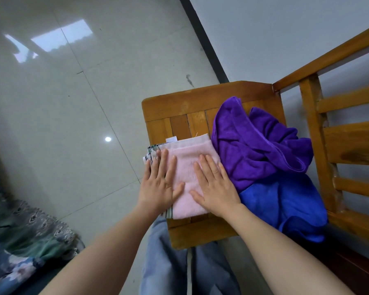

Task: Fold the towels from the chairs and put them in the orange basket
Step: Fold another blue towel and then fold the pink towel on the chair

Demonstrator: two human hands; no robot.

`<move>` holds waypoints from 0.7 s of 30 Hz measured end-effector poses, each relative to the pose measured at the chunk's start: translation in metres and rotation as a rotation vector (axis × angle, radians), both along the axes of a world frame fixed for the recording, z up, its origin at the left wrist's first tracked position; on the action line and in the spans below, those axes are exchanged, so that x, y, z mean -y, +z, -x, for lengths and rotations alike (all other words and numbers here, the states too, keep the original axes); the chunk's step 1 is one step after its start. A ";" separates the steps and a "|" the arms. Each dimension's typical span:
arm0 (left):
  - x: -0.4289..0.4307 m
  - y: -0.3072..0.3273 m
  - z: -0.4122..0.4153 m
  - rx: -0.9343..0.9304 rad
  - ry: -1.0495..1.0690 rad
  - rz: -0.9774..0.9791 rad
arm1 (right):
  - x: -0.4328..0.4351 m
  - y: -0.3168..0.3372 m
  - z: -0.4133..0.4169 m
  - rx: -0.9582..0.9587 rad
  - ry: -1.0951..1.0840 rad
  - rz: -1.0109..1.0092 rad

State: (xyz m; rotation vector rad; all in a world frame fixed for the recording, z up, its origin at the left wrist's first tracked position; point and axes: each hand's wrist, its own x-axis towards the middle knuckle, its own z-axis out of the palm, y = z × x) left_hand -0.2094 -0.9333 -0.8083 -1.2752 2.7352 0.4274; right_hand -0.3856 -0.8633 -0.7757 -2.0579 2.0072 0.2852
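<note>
A folded pink towel (188,165) lies on the left part of a wooden chair seat (179,111). A checked edge of cloth (152,152) sticks out from under it at the left. My left hand (160,184) lies flat on the towel's left side, fingers straight. My right hand (213,186) presses flat on its right side. A crumpled purple towel (258,143) is heaped on the seat's right half. Partly under it, a blue towel (285,205) hangs over the chair's front right. No orange basket is in view.
The chair's slatted wooden back (337,133) rises at the right against a pale wall. Glossy grey floor tiles (62,92) spread to the left. A patterned green and floral fabric (24,226) lies at the lower left. My jeans-clad legs (170,269) stand in front of the chair.
</note>
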 end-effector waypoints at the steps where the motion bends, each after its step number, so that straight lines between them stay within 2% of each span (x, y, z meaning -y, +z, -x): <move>1: 0.000 -0.001 0.001 0.000 0.000 0.003 | 0.000 -0.002 0.001 -0.004 0.008 -0.013; 4: 0.001 0.010 0.005 0.048 0.008 -0.012 | 0.003 0.006 0.001 0.016 0.029 -0.043; 7: 0.005 0.032 0.006 0.079 -0.035 0.037 | 0.008 0.028 0.009 0.022 0.068 0.021; 11: -0.034 0.058 -0.003 -0.084 -0.084 0.158 | -0.027 0.048 0.017 0.080 0.227 0.241; 13: -0.065 0.056 -0.006 -0.123 -0.122 0.149 | -0.043 0.041 0.017 0.102 0.303 0.284; 15: -0.085 0.047 -0.008 -0.086 -0.106 0.116 | -0.048 0.033 0.016 0.087 0.356 0.292; 18: -0.091 0.035 -0.007 -0.045 -0.016 0.109 | -0.042 0.023 0.014 0.007 0.374 0.327; 21: -0.086 0.029 -0.006 -0.079 0.007 0.171 | -0.041 0.011 0.007 -0.021 0.358 0.379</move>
